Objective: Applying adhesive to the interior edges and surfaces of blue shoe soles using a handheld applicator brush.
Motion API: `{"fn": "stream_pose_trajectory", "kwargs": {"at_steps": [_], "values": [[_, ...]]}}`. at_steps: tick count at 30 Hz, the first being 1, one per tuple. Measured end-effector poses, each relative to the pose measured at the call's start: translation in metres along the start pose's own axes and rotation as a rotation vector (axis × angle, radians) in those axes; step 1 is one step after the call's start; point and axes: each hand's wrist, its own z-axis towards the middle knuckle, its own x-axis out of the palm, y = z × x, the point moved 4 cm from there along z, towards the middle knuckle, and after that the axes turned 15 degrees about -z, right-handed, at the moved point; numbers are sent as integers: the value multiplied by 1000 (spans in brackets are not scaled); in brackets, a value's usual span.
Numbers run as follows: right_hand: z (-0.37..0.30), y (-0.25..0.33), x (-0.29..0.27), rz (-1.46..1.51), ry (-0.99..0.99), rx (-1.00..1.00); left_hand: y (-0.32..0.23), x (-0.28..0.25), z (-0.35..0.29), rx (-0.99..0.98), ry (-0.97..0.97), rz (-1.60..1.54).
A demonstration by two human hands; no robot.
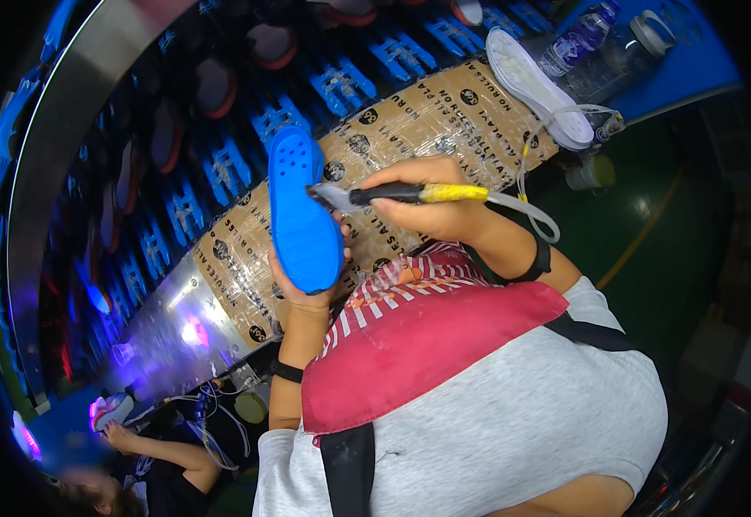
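Observation:
My left hand (308, 299) holds a blue shoe sole (303, 226) upright from below, its fingers wrapped around the lower end and both side edges. Small round holes dot the upper part of the sole. In my right hand (444, 211) is a brush (386, 195) with a black and yellow handle, gripped between thumb and fingers. Its dark bristle tip meets the sole near the right side of its middle; I cannot tell how firmly it presses. From the handle's rear end a clear tube (538, 214) loops up toward the bench's right end.
Beneath my hands runs a bench covered with printed brown wrapping (440, 112). A white sole (538, 86), a bottle (581, 41) and a clear jar (621, 65) stand at its far right. Beyond are blue racks (341, 84) carrying shoe parts. At lower left, a co-worker's hand (119, 438) holds a shoe.

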Motion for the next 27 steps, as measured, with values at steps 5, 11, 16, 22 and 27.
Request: {"fn": "stream_pose_trajectory", "kwargs": {"at_steps": [5,11,16,22,27], "values": [[20,33,13,-289,-210,-282,6,-11,3,158,-63,186],[28,39,46,-679,-159,-374,25,27,11,150,81,160],[18,39,70,-577,-43,-512,21,31,8,255,81,233],[22,34,53,-418,-271,-424,10,21,4,-18,356,-688],[10,46,73,-477,81,-545,3,23,17,152,333,167]]}}
